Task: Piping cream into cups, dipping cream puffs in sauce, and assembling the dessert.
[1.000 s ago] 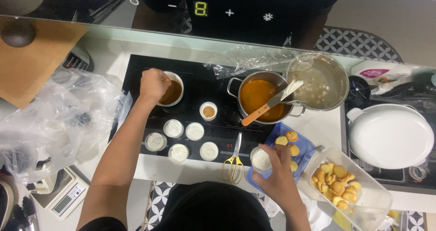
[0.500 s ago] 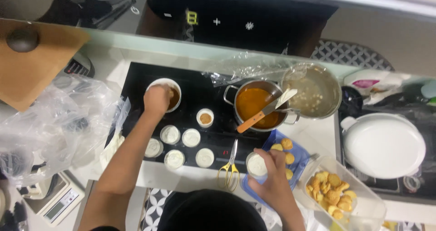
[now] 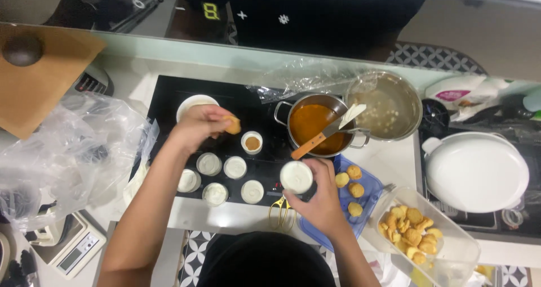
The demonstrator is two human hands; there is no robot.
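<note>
My left hand (image 3: 198, 126) hovers over the black cooktop (image 3: 169, 95) and pinches a small golden fried ball (image 3: 232, 124) between its fingertips, just right of a white bowl (image 3: 191, 104). My right hand (image 3: 321, 199) holds a small white cup of cream (image 3: 296, 177) near the front of the cooktop. Several more small white cups of cream (image 3: 220, 177) stand in a group below my left hand. A little cup of brown sauce (image 3: 252, 142) sits between the hands.
A steel pot of orange sauce (image 3: 313, 123) holds a wooden-handled spatula (image 3: 329, 130). Behind it is a larger pot of pale liquid (image 3: 386, 106). Fried balls lie on a blue lid (image 3: 352, 188) and in a clear tub (image 3: 417, 230). A white pan (image 3: 476, 171), plastic bags (image 3: 67, 151), scale (image 3: 67, 247) and scissors (image 3: 280, 211) surround them.
My left hand has left the white bowl and moved right, now holding a fried ball. My right hand has lifted the cream cup slightly up and left.
</note>
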